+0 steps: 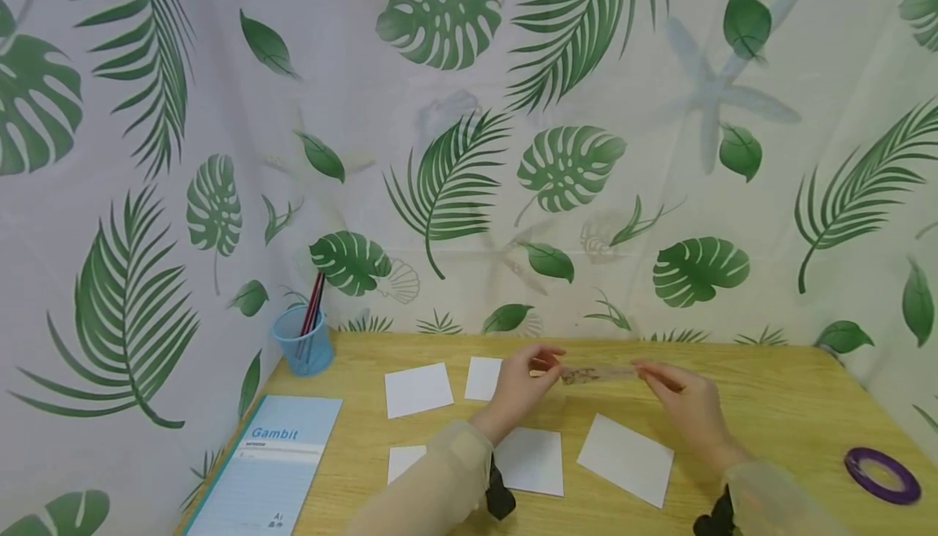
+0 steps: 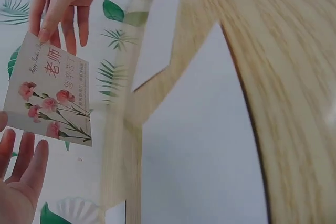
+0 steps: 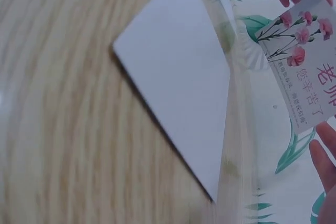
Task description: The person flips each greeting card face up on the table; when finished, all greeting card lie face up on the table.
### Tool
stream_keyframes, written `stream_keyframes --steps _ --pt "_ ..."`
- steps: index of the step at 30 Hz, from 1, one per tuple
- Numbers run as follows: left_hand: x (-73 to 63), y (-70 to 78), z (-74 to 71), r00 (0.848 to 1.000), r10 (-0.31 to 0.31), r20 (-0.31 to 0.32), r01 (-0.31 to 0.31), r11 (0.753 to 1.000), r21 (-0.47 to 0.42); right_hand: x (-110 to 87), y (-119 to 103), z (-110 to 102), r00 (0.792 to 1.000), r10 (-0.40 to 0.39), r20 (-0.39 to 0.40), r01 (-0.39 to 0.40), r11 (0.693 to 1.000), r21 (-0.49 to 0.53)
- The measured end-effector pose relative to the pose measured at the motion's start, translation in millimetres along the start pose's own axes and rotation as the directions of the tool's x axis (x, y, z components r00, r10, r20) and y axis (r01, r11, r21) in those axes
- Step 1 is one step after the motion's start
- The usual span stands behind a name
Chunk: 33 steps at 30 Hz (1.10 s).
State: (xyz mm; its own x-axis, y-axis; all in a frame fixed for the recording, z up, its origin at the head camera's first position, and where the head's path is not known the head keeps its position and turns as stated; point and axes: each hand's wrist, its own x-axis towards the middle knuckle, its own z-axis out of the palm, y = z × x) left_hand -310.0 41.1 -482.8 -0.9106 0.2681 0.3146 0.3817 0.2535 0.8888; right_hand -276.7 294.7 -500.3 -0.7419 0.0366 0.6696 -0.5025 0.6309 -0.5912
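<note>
A greeting card (image 1: pixel 601 374) is held up between both hands above the table, nearly edge-on in the head view. My left hand (image 1: pixel 522 381) grips its left end, and my right hand (image 1: pixel 685 406) pinches the right end between thumb and fingers. In the left wrist view the card (image 2: pixel 50 98) shows pink carnations and Chinese lettering on a pale face. The right wrist view has the same printed side, partly cut off at the frame's edge. Below lie several blank white cards, including one (image 1: pixel 626 460) under the right hand and another (image 1: pixel 531 463) near the left forearm.
More white cards lie farther back, one (image 1: pixel 420 391) left of the left hand. A blue notebook (image 1: pixel 274 454) lies at the table's left side, with a blue pencil cup (image 1: pixel 304 349) behind it. At far right is a purple tape roll (image 1: pixel 857 471). A leaf-patterned curtain (image 1: pixel 469 292) stands behind.
</note>
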Motion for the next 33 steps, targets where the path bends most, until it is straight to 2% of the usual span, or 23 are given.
stream_keyframes --steps 3,5,10,16,20,26,29,33 --pt "0.3 1.2 0.9 0.992 -0.098 -0.074 0.088 0.988 -0.125 -0.4 -5 2 0.997 0.073 -0.01 -0.073 0.996 0.046" --pt "0.4 2.3 1.2 0.984 -0.138 -0.11 0.118 0.978 -0.174 -0.7 -9 4 0.993 0.118 -0.017 -0.117 0.992 0.052" --pt "1.2 5.1 2.0 0.977 -0.158 -0.144 0.122 0.966 -0.227 0.2 -17 8 0.982 0.18 -0.058 -0.179 0.984 0.025" --pt "1.4 5.8 3.1 0.972 -0.194 -0.134 0.144 0.94 -0.31 1.8 -20 12 0.967 0.241 -0.088 -0.234 0.969 0.08" --pt "0.9 4.7 5.1 0.971 -0.201 -0.133 0.154 0.943 -0.296 1.9 -22 13 0.944 0.316 -0.097 -0.307 0.947 0.098" --pt "-1.0 3.3 8.8 0.984 -0.147 -0.101 0.122 0.968 -0.222 3.8 -25 15 0.906 0.407 -0.116 -0.383 0.905 0.182" --pt "-1.6 2.4 9.4 0.988 -0.132 -0.077 0.113 0.97 -0.214 5.6 -28 15 0.885 0.454 -0.109 -0.425 0.88 0.211" --pt "-0.9 -0.7 10.2 0.988 -0.151 -0.043 0.138 0.966 -0.217 6.2 -27 15 0.879 0.469 -0.08 -0.449 0.873 0.193"
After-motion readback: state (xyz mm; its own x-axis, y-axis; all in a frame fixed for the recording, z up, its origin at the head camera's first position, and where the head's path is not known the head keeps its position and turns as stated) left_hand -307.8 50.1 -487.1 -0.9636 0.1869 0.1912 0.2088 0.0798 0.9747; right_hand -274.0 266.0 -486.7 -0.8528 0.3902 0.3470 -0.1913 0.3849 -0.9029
